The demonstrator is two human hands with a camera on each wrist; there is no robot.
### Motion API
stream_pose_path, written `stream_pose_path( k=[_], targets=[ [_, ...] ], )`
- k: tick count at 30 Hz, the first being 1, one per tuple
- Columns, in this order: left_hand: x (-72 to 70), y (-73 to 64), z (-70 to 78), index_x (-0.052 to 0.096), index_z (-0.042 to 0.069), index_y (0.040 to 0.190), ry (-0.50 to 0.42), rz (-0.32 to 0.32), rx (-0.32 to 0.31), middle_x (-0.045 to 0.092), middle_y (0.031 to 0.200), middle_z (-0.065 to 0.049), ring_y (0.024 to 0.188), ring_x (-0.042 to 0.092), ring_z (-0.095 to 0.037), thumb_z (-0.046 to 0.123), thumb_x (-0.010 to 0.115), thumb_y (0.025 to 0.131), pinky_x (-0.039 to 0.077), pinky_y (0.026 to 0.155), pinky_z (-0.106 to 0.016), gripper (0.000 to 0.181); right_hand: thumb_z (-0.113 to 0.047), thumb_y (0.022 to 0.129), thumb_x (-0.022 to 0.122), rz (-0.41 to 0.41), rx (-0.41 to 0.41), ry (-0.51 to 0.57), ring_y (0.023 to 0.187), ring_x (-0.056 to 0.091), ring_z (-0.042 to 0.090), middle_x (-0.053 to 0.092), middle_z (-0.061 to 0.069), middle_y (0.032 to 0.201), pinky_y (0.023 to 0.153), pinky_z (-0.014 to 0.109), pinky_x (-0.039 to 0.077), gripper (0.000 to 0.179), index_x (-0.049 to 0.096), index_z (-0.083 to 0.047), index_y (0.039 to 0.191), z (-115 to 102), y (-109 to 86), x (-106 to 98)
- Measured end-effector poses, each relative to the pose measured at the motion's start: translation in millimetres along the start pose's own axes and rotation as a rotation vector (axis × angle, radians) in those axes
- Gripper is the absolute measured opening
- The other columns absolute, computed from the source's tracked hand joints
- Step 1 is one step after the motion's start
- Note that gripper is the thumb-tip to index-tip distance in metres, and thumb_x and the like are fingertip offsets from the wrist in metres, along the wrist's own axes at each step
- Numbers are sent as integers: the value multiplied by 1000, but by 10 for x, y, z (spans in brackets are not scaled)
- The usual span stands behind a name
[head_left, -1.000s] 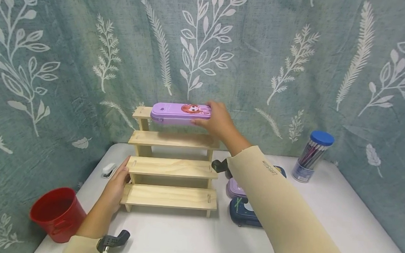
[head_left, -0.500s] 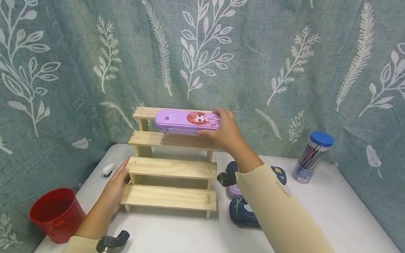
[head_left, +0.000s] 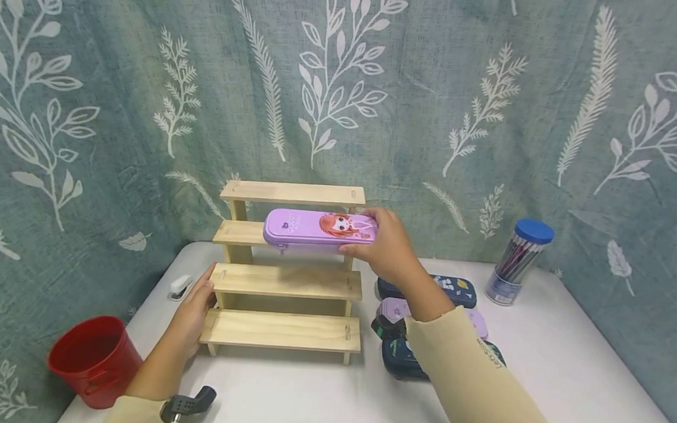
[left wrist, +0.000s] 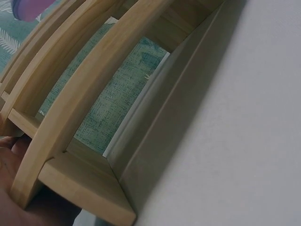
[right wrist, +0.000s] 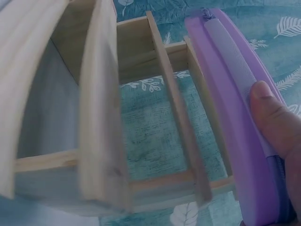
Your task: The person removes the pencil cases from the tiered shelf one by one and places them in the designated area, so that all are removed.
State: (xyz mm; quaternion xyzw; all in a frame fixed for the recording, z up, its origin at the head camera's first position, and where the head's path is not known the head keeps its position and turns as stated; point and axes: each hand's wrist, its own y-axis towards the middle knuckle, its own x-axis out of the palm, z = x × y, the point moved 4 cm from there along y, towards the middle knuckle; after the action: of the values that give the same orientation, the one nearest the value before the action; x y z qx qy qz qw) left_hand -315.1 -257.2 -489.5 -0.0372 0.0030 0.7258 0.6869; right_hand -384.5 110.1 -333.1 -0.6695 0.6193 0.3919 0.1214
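Observation:
A purple pencil case [head_left: 308, 228] with a red-haired girl printed on its lid hangs in front of the second-highest shelf. My right hand [head_left: 388, 246] grips its right end, thumb along the zipped side; the right wrist view shows the thumb pressing the purple case [right wrist: 230, 103]. The wooden stepped rack [head_left: 286, 281] stands on the table, its several shelves bare. My left hand [head_left: 194, 313] holds the rack's left side near the two lower shelves. In the left wrist view, part of the left hand [left wrist: 14, 188] shows behind the rack's wooden side [left wrist: 84, 188].
Right of the rack lie a dark blue pencil case [head_left: 457, 290], a lilac case [head_left: 477, 321] and a dark navy case [head_left: 405, 360]. Behind them stands a clear pencil tub [head_left: 517, 263] with a blue lid. A red bucket [head_left: 95, 361] and white stapler [head_left: 180, 286] are at left.
My right hand has brought the purple pencil case down from the top shelf's level and slightly right, uncovering the top shelf. The left hand stays on the rack's side.

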Motion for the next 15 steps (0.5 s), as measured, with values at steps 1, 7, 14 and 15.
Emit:
stream_pose_path(
  k=[1,7,14,15],
  targets=[
    [-3,-4,-5,10,35,170,1,1,-1,10,177,-2,163,8,-36,41,21,115,2,131,-55,56,-40,74,97,7,-1,5,124,53,31,53,16,140,107,49,46,94,51,-1,145,29,-36,8],
    [-21,-84,-82,9,36,170,0,-3,-33,9,177,-2,163,7,-37,41,21,115,4,130,-61,56,-37,74,97,-7,55,45,123,55,32,53,16,140,108,50,47,93,50,-3,146,190,-302,73],
    [4,-33,-27,10,35,170,3,-10,0,9,177,-2,163,7,-38,42,22,115,2,131,-58,56,-39,74,96,14,108,77,119,56,31,52,11,140,105,50,47,89,50,-10,145,312,-520,-23],
    [4,-17,-6,10,35,170,7,-7,2,9,177,-2,163,7,-38,42,22,115,2,131,-58,56,-39,74,97,14,112,86,120,56,30,52,11,139,105,50,46,89,50,-10,145,326,-543,-34]
  ],
)
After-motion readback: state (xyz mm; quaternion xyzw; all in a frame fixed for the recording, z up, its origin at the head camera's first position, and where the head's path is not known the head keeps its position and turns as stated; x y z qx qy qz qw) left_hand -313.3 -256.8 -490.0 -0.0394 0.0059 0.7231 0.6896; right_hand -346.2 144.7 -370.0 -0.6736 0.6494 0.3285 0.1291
